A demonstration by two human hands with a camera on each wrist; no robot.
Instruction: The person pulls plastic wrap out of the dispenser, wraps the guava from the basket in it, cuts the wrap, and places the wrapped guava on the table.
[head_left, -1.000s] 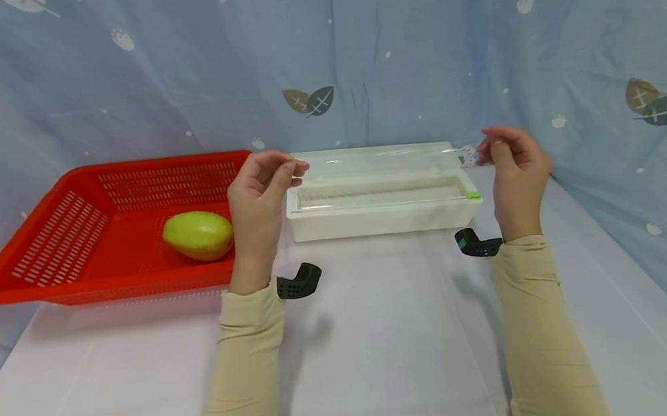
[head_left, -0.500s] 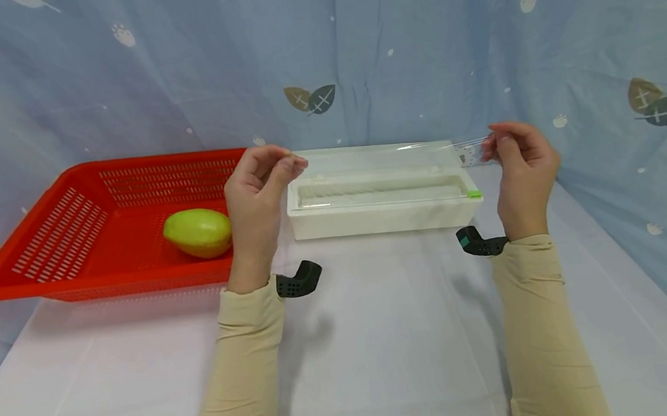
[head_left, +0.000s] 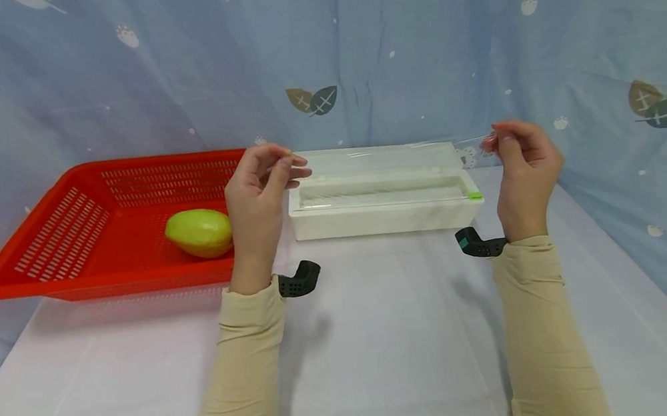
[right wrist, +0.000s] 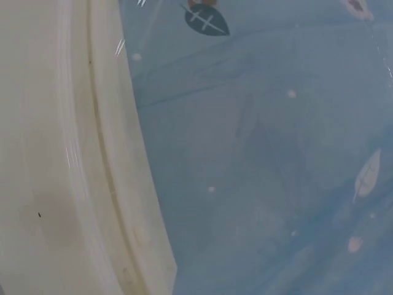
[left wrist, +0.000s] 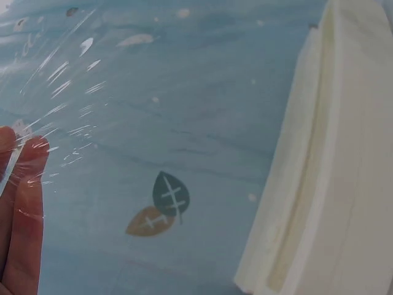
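**Head view: clear film (left wrist: pixel 60 89) stretched above a white box (head_left: pixel 383 220)**

A blue patterned cloth (head_left: pixel 424 25) hangs behind the white table (head_left: pixel 385 364). On the left stands a red basket (head_left: pixel 105 283), probably set to one side so both arms have room at the box. The box lies lengthwise across the person's front, its lid (head_left: pixel 389 161) raised behind it, which leaves the trough within reach from either end.

The film spans the space between the hands; whether its far edge is joined to the box, I cannot tell. The left hand (head_left: pixel 255 212) has a narrow pinch on one end, thumb against fingers, and the left wrist view shows creases fanning from the fingertips, a likely sign of tension. The right hand (head_left: pixel 525 176) pinches the other end in the same way, judging by the head view, as its own wrist view shows no fingers. Being well apart, the hands presumably keep the sheet from folding onto itself.

A yellow-green fruit (head_left: pixel 198 231) rests inside the basket, whose walls would stop it rolling. Smallest is a green tab (head_left: pixel 475 196) at the box's right front corner.
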